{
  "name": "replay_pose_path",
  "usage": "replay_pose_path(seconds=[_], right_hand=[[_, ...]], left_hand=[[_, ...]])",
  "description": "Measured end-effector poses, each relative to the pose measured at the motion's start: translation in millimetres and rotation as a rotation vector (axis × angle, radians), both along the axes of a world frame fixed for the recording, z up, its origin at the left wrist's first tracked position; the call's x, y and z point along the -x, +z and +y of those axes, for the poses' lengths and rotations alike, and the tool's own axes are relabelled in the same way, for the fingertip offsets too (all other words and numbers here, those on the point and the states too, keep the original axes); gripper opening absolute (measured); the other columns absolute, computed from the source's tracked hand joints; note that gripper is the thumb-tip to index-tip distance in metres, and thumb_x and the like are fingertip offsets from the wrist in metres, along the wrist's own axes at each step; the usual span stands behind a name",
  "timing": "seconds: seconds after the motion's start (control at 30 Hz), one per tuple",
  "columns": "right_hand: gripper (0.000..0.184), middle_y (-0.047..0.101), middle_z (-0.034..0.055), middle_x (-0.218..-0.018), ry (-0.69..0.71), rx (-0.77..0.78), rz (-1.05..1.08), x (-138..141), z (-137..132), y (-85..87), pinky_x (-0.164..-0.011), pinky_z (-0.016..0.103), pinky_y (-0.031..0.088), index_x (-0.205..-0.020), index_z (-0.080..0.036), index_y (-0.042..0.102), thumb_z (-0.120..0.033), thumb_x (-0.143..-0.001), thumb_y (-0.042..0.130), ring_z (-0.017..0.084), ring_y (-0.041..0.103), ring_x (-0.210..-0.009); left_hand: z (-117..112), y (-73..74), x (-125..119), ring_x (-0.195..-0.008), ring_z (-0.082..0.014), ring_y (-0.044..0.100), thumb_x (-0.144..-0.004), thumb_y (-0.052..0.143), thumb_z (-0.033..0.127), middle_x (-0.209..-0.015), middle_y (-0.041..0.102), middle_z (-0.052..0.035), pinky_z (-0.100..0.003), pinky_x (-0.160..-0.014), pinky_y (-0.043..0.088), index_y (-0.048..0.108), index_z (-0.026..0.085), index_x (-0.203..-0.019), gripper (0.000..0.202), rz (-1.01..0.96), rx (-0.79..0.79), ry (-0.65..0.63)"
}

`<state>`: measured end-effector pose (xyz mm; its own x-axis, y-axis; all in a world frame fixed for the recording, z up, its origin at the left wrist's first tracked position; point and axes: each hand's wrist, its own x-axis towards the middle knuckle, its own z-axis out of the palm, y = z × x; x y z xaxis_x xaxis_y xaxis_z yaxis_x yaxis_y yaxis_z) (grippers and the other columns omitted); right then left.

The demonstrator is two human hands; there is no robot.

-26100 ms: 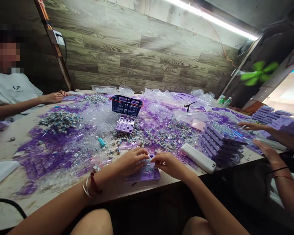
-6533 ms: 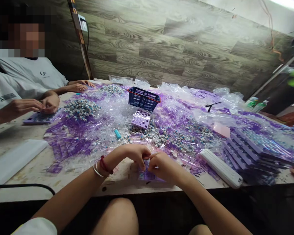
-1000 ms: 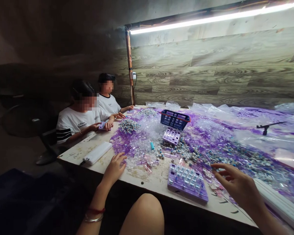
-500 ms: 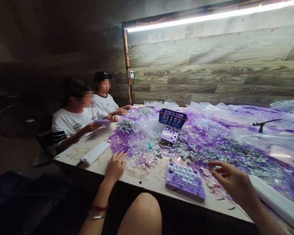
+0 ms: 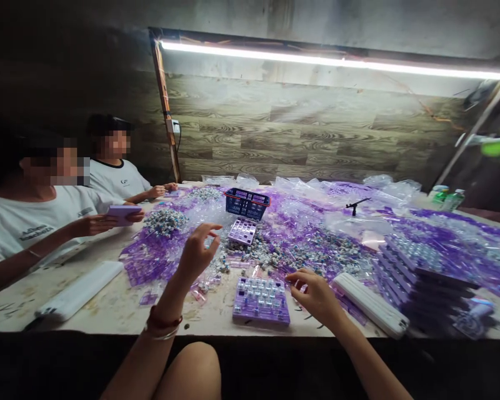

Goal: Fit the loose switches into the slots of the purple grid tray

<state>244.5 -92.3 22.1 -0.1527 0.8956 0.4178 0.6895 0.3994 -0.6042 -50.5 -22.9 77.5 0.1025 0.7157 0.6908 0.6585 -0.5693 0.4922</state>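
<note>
A purple keypad-like base (image 5: 261,314) lies near the table's front edge, with rows of clear and white square pieces set in it. Just right of it, my right hand (image 5: 314,294) hovers with fingers loosely curved and thumb apart, with nothing visible in it. My left hand (image 5: 198,253) is raised over the loose parts left of the base, fingers bent and thumb apart, seemingly holding nothing. Beyond it, a light purple plate with square holes (image 5: 242,231) rests tilted against a dark blue basket (image 5: 248,205). Small grey, white and blue switch-like pieces (image 5: 277,253) are heaped behind the base.
White power strips lie at left (image 5: 81,290) and right (image 5: 370,304). At right stands a stack of purple bases (image 5: 400,272). Clear plastic bags (image 5: 304,189) and a small black stand (image 5: 353,208) are farther back. Two co-workers sit at left, one holding a purple plate (image 5: 125,215).
My view has swung right, bringing the stack and bottles into sight. My left hand has risen and reached forward over the parts. The teal piece seen earlier is no longer visible.
</note>
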Motion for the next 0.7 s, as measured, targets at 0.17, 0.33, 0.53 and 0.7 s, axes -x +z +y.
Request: replay_pose_path(seconds=[0.17, 0.33, 0.53, 0.7], right_hand=[[0.024, 0.065, 0.0037, -0.078, 0.019, 0.005, 0.017, 1.2, -2.4, 6.3, -0.060, 0.026, 0.050, -0.084, -0.019, 0.072, -0.015, -0.074, 0.050, 0.015, 0.061, -0.064], [0.023, 0.064, 0.0031, -0.079, 0.010, 0.031, 0.029, -5.0, -3.6, 3.6, -0.059, 0.024, 0.049, -0.084, -0.019, 0.072, -0.013, -0.074, 0.051, 0.014, 0.061, -0.064], [0.026, 0.065, 0.0027, -0.081, -0.011, 0.019, 0.045, -15.0, -3.8, -0.9, -0.058, 0.024, 0.049, -0.084, -0.020, 0.071, -0.009, -0.071, 0.051, 0.013, 0.061, -0.062], [0.022, 0.065, 0.0019, -0.070, -0.060, -0.019, 0.048, -18.1, -1.2, -0.5, -0.057, 0.024, 0.048, -0.075, -0.019, 0.067, -0.008, -0.067, 0.050, 0.015, 0.061, -0.062]], left_hand=[[74.4, -7.3, -86.2, -0.080, -0.0164, 0.061, -0.078, 0.052, 0.010, -0.098, 0.063, -0.0080, -0.029, -0.081, 0.049, 0.066, 0.013, -0.093, 0.021, 0.201, 0.085, -0.272], [120.5, -54.4, -136.6, -0.090, -0.0197, 0.062, -0.068, 0.066, 0.008, -0.094, 0.067, -0.0071, -0.029, -0.087, 0.047, 0.071, 0.015, -0.086, 0.020, 0.364, 0.204, -0.472], [134.9, -85.0, -143.4, -0.083, -0.0196, 0.062, -0.067, 0.065, 0.010, -0.080, 0.068, -0.0064, -0.029, -0.084, 0.047, 0.069, 0.015, -0.071, 0.007, 0.349, 0.236, -0.452], [136.5, -79.6, -138.0, -0.077, -0.0187, 0.063, -0.068, 0.060, 0.008, -0.072, 0.068, -0.0044, -0.030, -0.081, 0.049, 0.066, 0.015, -0.066, 0.009, 0.216, 0.267, -0.454]])
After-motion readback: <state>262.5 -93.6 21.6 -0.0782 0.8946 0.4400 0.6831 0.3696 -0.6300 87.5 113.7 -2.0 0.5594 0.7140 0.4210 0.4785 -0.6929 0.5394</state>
